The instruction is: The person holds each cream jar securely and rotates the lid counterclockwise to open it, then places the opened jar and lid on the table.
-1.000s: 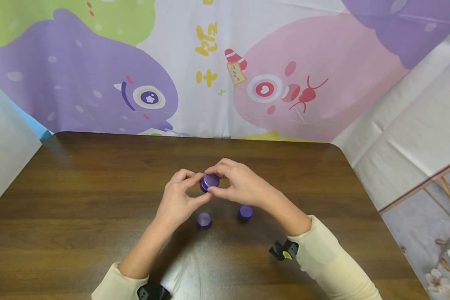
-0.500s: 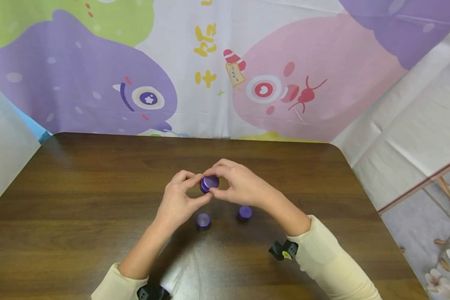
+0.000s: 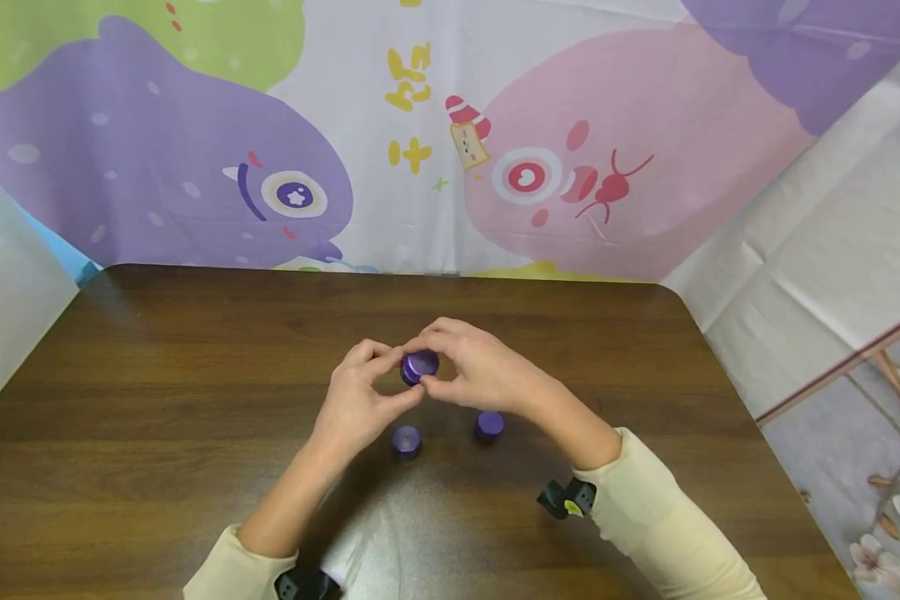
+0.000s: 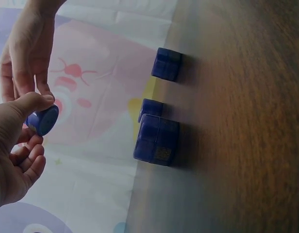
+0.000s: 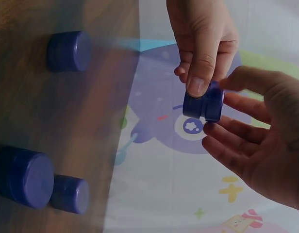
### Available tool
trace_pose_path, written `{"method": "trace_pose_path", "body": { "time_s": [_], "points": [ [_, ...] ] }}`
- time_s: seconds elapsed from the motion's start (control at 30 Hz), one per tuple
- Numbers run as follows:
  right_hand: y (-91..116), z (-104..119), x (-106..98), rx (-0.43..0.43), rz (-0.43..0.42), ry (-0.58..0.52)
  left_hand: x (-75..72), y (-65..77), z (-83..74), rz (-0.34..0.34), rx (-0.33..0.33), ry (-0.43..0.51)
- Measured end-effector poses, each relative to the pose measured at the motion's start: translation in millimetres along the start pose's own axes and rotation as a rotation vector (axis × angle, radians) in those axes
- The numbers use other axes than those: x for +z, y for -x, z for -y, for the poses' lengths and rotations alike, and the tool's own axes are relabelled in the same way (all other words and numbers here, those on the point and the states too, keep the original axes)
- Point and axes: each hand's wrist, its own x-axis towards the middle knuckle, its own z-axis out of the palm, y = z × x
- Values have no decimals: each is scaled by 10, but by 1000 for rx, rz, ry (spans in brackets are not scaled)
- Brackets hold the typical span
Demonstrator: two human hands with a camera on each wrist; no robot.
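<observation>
A small purple jar (image 3: 422, 365) with a round lid is held up above the table between both hands. My left hand (image 3: 354, 396) grips its lower part with thumb and fingers. From the other side, my right hand (image 3: 487, 365) pinches the lid (image 5: 216, 103) at its rim. In the right wrist view a narrow groove separates lid from jar body (image 5: 192, 106). Two more purple jars stand below the hands, a left one (image 3: 407, 442) and a right one (image 3: 489, 426). The wrist views show a third standing jar, hidden in the head view.
The brown wooden table (image 3: 157, 433) has rounded back corners. Behind it hangs a cloth backdrop (image 3: 435, 225) printed with cartoon figures. Black wrist cameras are strapped at both sleeves, the right camera (image 3: 567, 498) hanging beside its cuff. A flowered panel (image 3: 862, 467) stands at the right.
The right fingertips have shifted slightly round the lid, the far one leftward and the thumb rightward. The left hand and the standing jars look the same.
</observation>
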Motion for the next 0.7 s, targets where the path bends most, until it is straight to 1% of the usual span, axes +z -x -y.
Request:
{"method": "trace_pose_path", "body": {
  "time_s": [0.1,0.2,0.27,0.5,0.7],
  "points": [
    [3,0,1,13,-15,-15,-1,7,6,4,-3,-9],
    [11,1,8,59,-50,-26,-5,4,3,6,-1,-18],
    [14,0,9,81,-56,-25,-2,-3,-1,-2,6,-19],
    [8,2,4,16,-5,-5,7,8,2,-4,0,-11],
    [17,7,9,56,-39,-5,5,1,5,-9,6,-16]
  ]
}}
